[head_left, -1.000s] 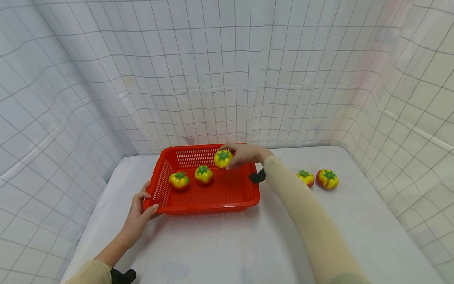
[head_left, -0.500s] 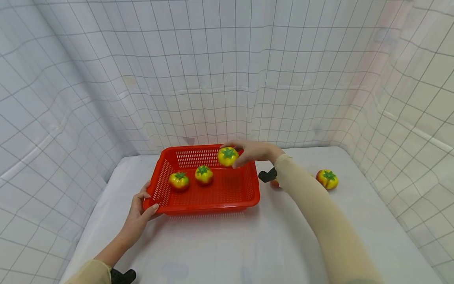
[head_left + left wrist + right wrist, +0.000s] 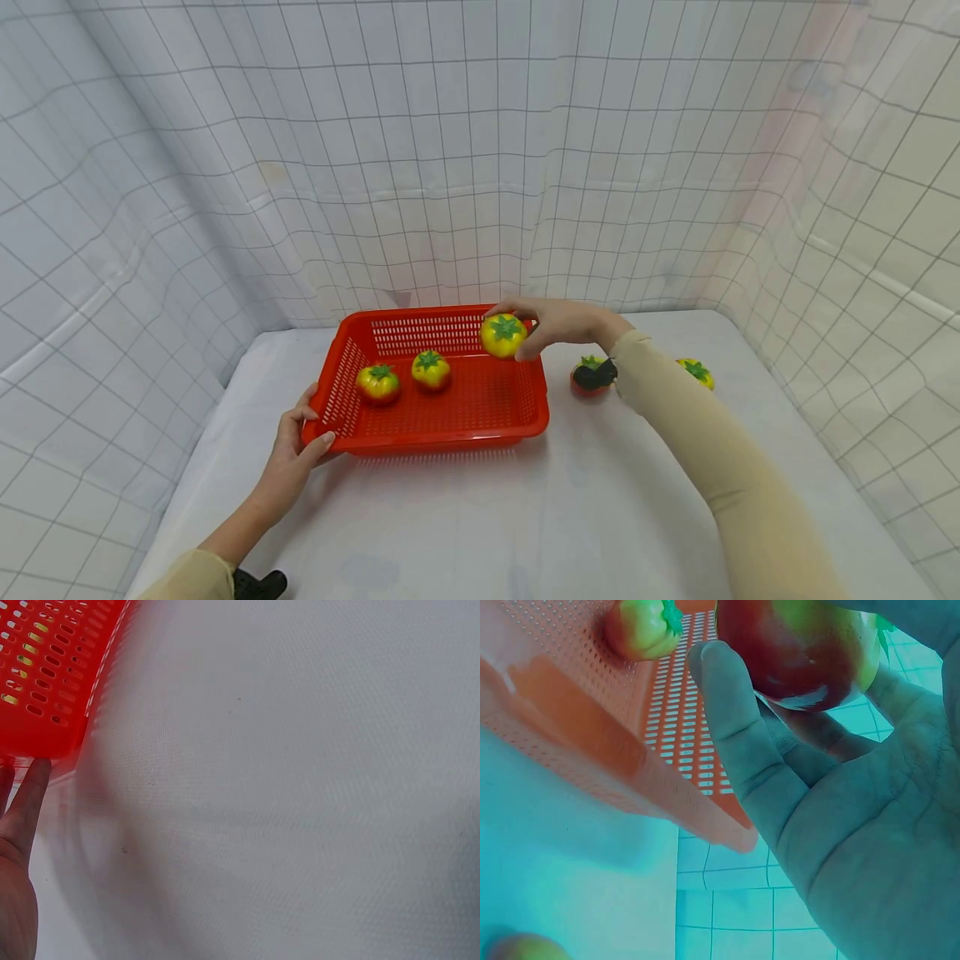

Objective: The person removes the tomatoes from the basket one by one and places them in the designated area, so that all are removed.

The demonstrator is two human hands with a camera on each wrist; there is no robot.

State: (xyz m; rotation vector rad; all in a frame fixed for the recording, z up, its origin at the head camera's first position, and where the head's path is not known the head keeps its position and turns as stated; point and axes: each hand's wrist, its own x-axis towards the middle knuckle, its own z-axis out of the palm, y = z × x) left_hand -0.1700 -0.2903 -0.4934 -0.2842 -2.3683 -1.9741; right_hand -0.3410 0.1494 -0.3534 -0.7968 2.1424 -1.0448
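Note:
My left hand point(image 3: 291, 450) grips the near left corner of a red slotted plastic basket point(image 3: 450, 439), thumb on the front rim. In the left wrist view only part of that hand shows, with fingertips against the basket point(image 3: 45, 735). Between thumb and fingers, my right hand point(image 3: 566, 322) holds a yellow and red tomato point(image 3: 503, 336), green calyx facing the head camera, above the basket's right end. The right wrist view shows the red underside of this held tomato point(image 3: 802, 656). Inside the basket lie two more tomatoes, one left point(image 3: 378, 384) and one near the middle point(image 3: 431, 370).
Right of the basket, a tomato point(image 3: 588, 377) sits on the white-covered table point(image 3: 450, 525), partly behind the black wrist device point(image 3: 596, 374). Farther right is another tomato point(image 3: 697, 372), partly covered by the right sleeve point(image 3: 705, 442). Grid-patterned white curtains point(image 3: 465, 167) enclose the back and sides.
My right hand has moved right with the held tomato, from above the basket's middle to its right end. The sleeve now uncovers one table tomato and covers others. The left hand stays put.

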